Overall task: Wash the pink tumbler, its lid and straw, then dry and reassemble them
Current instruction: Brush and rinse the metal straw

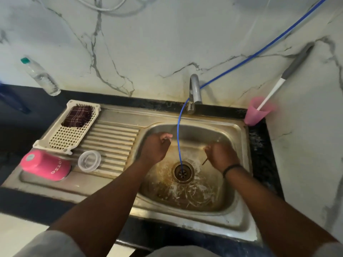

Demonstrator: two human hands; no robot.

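Both hands in the basin

Now my left hand [156, 147] and right hand [220, 156] hover over the sink [239, 216] bowl, fingers curled; a thin dark stick juts from the right, and I cannot tell what the left pinches. One pink tumbler [44, 165] lies on its side on the drainboard, long axis left to right, mouth rightward. One clear lid [89, 161] sits just beside it.
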